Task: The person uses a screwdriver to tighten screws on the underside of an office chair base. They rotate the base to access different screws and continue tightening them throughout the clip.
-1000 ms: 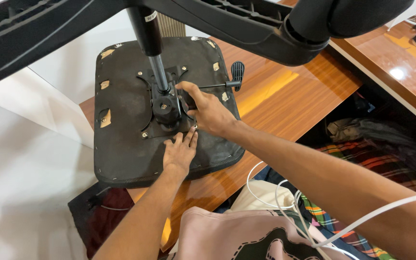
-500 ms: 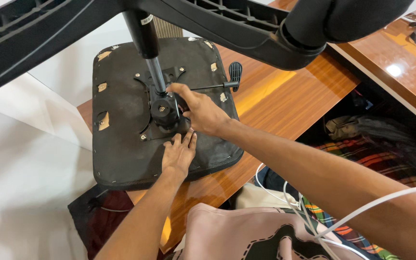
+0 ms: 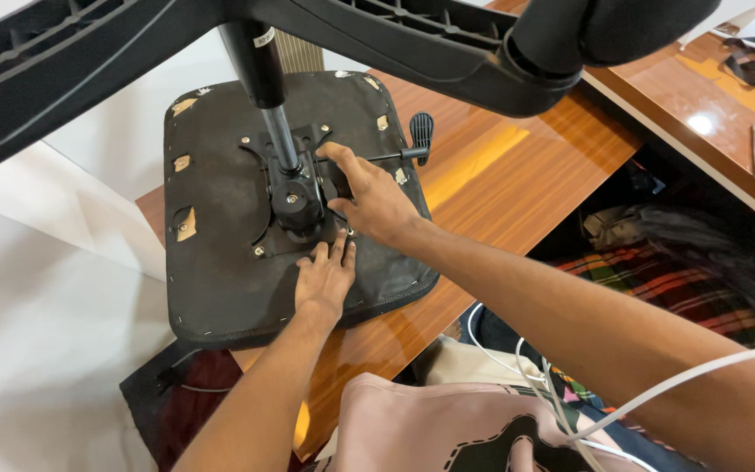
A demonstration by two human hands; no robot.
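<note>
Both hands are working at the middle of an upturned chair seat (image 3: 220, 262) that is lying bottom-up on a wooden table (image 3: 500, 175), near its left end, with the black mechanism plate (image 3: 294, 205) bolted to its centre and the metal post (image 3: 277, 131) rising from it toward the camera. The lever (image 3: 391, 156) is running its long axis out to the right from that plate, ending in a black paddle grip just past the seat's edge. The right hand (image 3: 369, 197) is lying over the lever's inner end beside the post — fingers curled onto the mechanism, though whether they are gripping it I cannot tell. The left hand (image 3: 325, 280) is pressing flat, fingers spread, on the seat just below the plate — nearer the person. Chair base legs (image 3: 412, 44) are looming overhead.
</note>
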